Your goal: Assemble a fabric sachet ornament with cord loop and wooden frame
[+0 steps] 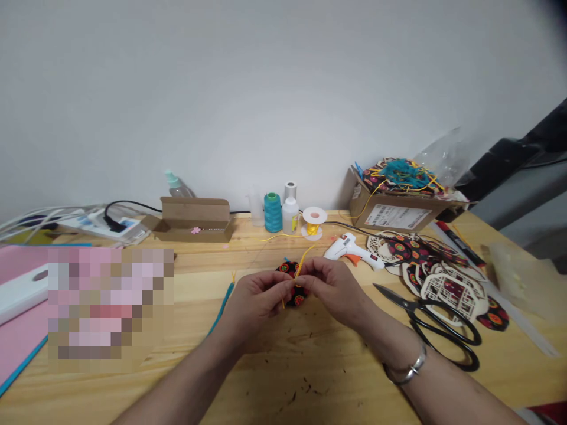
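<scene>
Both hands meet over the middle of the wooden table. Thumb and fingers of my left hand [261,295] pinch a yellow cord [305,260], whose upper end rises above the fingertips. My right hand [330,286] grips the same cord, its fingertips touching those of the left. Behind and beneath the fingers is a dark patterned fabric piece [299,299] with red and orange round motifs, partly hidden by the hands. A teal tassel [222,304] with a yellow loop lies left of my left hand, partly covered by the wrist.
Right of my hands lie black-handled scissors [432,321], a white glue gun [354,251] and wooden cut-outs [456,292]. A teal thread cone [273,213], a yellow cord spool [313,221] and an open cardboard box [195,227] stand along the wall. A full carton [394,209] sits back right.
</scene>
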{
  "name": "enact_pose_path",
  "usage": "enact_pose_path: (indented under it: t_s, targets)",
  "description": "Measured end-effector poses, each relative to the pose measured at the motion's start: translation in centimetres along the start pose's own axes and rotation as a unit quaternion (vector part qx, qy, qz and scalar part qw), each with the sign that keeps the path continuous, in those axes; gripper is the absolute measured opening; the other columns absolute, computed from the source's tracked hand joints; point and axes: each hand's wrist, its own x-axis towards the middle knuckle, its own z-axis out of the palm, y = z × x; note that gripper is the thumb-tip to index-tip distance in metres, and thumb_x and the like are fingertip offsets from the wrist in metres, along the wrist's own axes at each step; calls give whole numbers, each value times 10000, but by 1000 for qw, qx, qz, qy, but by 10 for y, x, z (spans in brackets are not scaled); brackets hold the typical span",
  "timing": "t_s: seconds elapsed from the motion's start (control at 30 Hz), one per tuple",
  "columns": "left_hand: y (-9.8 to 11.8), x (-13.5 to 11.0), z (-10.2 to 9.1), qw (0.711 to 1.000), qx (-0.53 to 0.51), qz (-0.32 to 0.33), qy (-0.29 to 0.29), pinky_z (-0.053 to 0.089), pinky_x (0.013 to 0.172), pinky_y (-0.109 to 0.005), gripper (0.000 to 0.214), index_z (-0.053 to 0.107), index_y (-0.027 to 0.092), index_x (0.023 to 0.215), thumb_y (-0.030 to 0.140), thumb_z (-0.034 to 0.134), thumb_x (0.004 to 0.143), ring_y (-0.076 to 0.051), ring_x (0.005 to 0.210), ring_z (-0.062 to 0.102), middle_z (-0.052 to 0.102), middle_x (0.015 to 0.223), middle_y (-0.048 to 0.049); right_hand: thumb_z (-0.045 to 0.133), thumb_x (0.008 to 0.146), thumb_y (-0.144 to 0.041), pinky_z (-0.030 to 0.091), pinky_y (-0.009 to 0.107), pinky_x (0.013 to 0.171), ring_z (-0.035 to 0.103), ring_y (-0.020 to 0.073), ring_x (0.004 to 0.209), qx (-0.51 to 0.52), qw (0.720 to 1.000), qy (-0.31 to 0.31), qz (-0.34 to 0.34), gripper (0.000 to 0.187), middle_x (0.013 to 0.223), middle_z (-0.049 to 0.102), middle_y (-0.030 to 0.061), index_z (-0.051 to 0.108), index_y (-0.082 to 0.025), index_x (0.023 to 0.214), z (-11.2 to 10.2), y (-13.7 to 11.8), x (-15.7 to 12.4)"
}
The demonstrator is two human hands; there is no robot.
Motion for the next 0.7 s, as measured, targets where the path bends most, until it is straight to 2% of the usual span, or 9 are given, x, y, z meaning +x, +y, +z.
enact_pose_path:
  t_s: [0.13, 0.33, 0.57, 0.63, 0.7]
  targets:
    - [0, 0, 1, 1000, 1, 1, -5, 232, 432, -184, 200, 677, 140, 702, 341, 676, 699, -52, 446, 342, 503, 512, 38, 573, 712, -144, 363, 221, 548, 466, 96, 570, -18, 1000, 2, 0, 86, 589, 536, -29, 562, -153, 627, 1, 0, 0]
    - [2, -1, 2, 1000, 22, 0, -6, 224, 428, -183, 223, 670, 133, 692, 354, 657, 717, -50, 442, 334, 489, 497, 44, 533, 773, -155, 329, 211, 542, 433, 88, 568, -59, 998, -8, -33, 149, 576, 491, -47, 514, -165, 626, 0, 3, -2]
    - [8, -5, 1, 994, 93, 37, 52, 295, 444, -189, 209, 686, 148, 717, 350, 635, 732, -68, 452, 409, 535, 489, 37, 492, 782, -130, 326, 221, 542, 439, 101, 576, -116, 992, 21, -33, 162, 584, 497, -42, 467, -180, 630, 1, 5, 0]
    - [8, -5, 1, 993, 83, 50, 68, 337, 462, -192, 178, 685, 159, 727, 330, 635, 731, -74, 483, 457, 621, 598, 10, 491, 779, -135, 341, 229, 555, 459, 108, 587, -128, 991, 34, -24, 156, 593, 522, -33, 474, -182, 632, 1, 5, 1]
    - [7, -5, 0, 992, 73, 77, 71, 410, 528, -207, 133, 680, 169, 712, 294, 639, 727, -101, 601, 554, 690, 832, -36, 495, 781, -155, 355, 236, 566, 481, 115, 596, -130, 990, 48, -11, 150, 600, 547, -25, 481, -183, 635, 0, 7, 2]
